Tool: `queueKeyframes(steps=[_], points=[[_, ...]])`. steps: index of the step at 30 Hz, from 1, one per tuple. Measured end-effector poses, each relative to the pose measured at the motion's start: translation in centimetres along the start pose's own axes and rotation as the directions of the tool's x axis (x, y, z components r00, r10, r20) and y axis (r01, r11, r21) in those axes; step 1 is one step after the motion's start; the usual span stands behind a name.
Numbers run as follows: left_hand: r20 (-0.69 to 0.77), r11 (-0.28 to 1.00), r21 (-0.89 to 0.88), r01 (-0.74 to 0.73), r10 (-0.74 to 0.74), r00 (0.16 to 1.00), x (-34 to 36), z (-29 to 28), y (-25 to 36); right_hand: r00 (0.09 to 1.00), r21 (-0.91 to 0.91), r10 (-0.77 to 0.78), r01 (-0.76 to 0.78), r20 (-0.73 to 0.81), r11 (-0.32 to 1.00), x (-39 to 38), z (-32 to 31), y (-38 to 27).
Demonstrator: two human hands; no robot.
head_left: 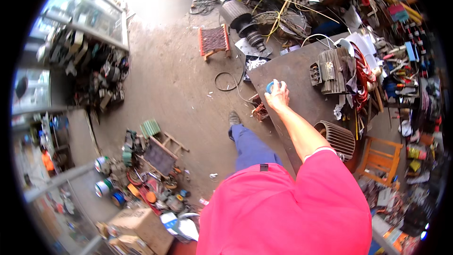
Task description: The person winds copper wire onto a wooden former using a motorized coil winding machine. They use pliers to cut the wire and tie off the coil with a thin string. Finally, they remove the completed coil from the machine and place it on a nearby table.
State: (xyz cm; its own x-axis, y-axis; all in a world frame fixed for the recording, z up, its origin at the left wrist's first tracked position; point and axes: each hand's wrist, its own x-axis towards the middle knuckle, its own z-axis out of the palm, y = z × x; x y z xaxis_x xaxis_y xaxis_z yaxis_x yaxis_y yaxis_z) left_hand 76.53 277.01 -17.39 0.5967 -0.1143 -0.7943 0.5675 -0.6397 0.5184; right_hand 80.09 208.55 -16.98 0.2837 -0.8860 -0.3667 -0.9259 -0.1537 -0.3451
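My right hand (pixel 278 97) reaches out over the near-left part of a dark metal workbench (pixel 295 68). Its fingers curl over a small blue round roll (pixel 270 86) that rests on the bench top. A grey finned electric motor (pixel 330 71) stands just right of the hand, with a bundle of red wire (pixel 362 73) behind it. A tuft of copper wire (pixel 259 112) hangs at the bench edge below the hand. My left hand is out of sight. My pink shirt fills the lower frame, and my leg in blue trousers (pixel 247 146) steps beside the bench.
A ribbed fan cover (pixel 336 138) leans at the bench's near end, beside an orange wooden chair (pixel 380 158). On the concrete floor are a small red stool (pixel 214 41), a wire loop (pixel 226 81), a large motor (pixel 238 16), scrap parts (pixel 151 160) and a cardboard box (pixel 141 229).
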Motion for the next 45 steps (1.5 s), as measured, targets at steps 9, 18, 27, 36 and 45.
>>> queueKeyframes(steps=[9,18,27,36,45], points=[[-0.103,0.987,-0.144,0.069,-0.085,0.991,14.6,-6.7,32.9,0.999,-0.142,-0.031,0.034,0.028,0.989,1.7,1.5,0.5],[0.249,0.813,0.565,0.140,-0.330,0.911,32.1,-1.5,41.1,0.895,0.044,0.255,-0.257,-0.367,0.965,-3.5,3.8,7.8],[0.455,0.524,0.759,-0.388,0.001,0.891,48.5,12.8,55.4,0.700,0.082,0.189,-0.183,-0.688,0.980,-4.1,7.8,10.5],[0.776,0.270,0.065,-0.961,0.591,0.218,33.3,43.7,62.0,0.583,0.009,0.114,-0.179,-0.804,0.984,-3.4,9.0,11.4],[0.929,0.599,-0.061,-0.798,0.326,0.173,21.5,60.9,58.3,0.585,0.061,0.141,-0.153,-0.799,0.986,-3.6,9.1,12.0]])
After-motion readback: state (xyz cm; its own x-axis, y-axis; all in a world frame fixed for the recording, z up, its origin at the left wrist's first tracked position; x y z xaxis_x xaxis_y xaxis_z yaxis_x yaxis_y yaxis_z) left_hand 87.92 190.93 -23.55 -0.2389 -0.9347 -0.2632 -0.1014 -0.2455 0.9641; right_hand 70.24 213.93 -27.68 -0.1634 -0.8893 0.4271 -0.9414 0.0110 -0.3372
